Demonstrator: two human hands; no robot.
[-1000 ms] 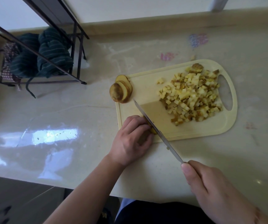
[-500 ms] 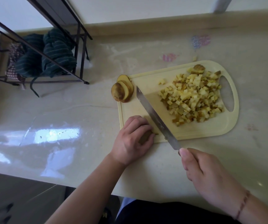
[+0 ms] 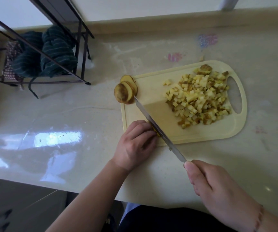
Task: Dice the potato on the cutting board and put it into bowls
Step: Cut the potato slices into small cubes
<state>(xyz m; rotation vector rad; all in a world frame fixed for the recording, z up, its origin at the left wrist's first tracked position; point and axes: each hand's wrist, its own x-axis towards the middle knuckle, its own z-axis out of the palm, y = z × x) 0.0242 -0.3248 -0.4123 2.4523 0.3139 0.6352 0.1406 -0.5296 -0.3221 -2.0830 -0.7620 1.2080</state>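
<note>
A small potato piece point(image 3: 155, 131) sits at the cutting board's point(image 3: 151, 84) near left corner, pinned under the curled fingers of the left hand point(image 3: 135, 144), while the right hand point(image 3: 218, 190) grips a knife point(image 3: 158, 129) slicing it beside the diced pile point(image 3: 200, 99).

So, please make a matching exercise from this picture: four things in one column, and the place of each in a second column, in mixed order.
Things:
1. diced potato pile
2. potato slices
3. knife
4. striped cloths

Places:
A. inside the black wire rack
B. on the cutting board, near its handle hole
C. at the board's far left corner, partly over its edge
D. lying diagonally across the board's near left part

Pairs: 1-B, 2-C, 3-D, 4-A
</note>
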